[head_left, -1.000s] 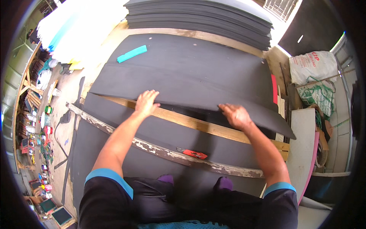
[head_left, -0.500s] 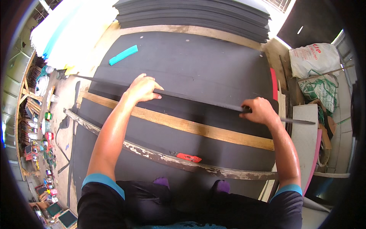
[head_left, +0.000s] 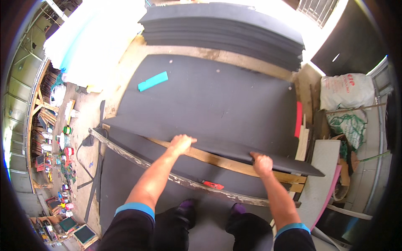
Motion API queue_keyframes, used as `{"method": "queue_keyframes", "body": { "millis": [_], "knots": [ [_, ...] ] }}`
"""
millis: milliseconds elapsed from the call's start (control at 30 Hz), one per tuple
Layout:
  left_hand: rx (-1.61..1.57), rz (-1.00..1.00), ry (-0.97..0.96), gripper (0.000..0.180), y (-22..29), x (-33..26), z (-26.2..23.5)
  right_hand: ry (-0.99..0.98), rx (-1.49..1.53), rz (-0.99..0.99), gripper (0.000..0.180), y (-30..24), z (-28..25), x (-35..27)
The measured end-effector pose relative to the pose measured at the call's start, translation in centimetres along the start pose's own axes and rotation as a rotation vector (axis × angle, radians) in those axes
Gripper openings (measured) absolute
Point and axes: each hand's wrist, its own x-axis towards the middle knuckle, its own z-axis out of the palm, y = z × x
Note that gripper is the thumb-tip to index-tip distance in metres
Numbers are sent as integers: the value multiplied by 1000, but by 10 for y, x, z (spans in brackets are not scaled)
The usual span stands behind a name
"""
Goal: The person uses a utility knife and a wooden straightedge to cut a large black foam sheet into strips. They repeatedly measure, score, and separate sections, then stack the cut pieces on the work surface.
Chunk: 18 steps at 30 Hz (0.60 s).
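Observation:
The near edge of a large black foam-like sheet (head_left: 209,100) is gripped by both hands. My left hand (head_left: 181,144), fingers closed, holds this edge near its middle. Further right, my right hand (head_left: 262,163) pinches the same edge, its thumb over the top. Between and beyond the hands the edge is raised, lying over part of a bare wooden strip (head_left: 226,164). Closer to me, a batten with peeling paint (head_left: 146,163) crosses the dark surface. A red utility knife (head_left: 213,185) lies against it, below and between my hands.
A teal offcut (head_left: 153,81) lies on the sheet at the far left. Behind stands a stack of black sheets (head_left: 222,35). White sacks (head_left: 346,90) and a grey board (head_left: 324,154) are at the right. Jars and tools fill a shelf (head_left: 31,154) at the left.
Both hands have brought the sheet's edge nearer to me, from beyond the bare wooden strip to over it. The view has also shifted.

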Motion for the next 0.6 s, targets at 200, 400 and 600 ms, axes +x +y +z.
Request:
{"method": "queue_keyframes", "body": {
  "millis": [200, 400, 600],
  "knots": [
    [-25, 66, 36, 46, 43, -154, -91, 121, 40, -181, 39, -40, -91, -117],
    [-103, 16, -202, 51, 111, -312, -203, -84, 3, -146, 42, -92, -246, -253],
    [-175, 77, -138, 41, 159, -417, -310, -347, -75, -236, 53, -187, -371, -315]
  ]
}}
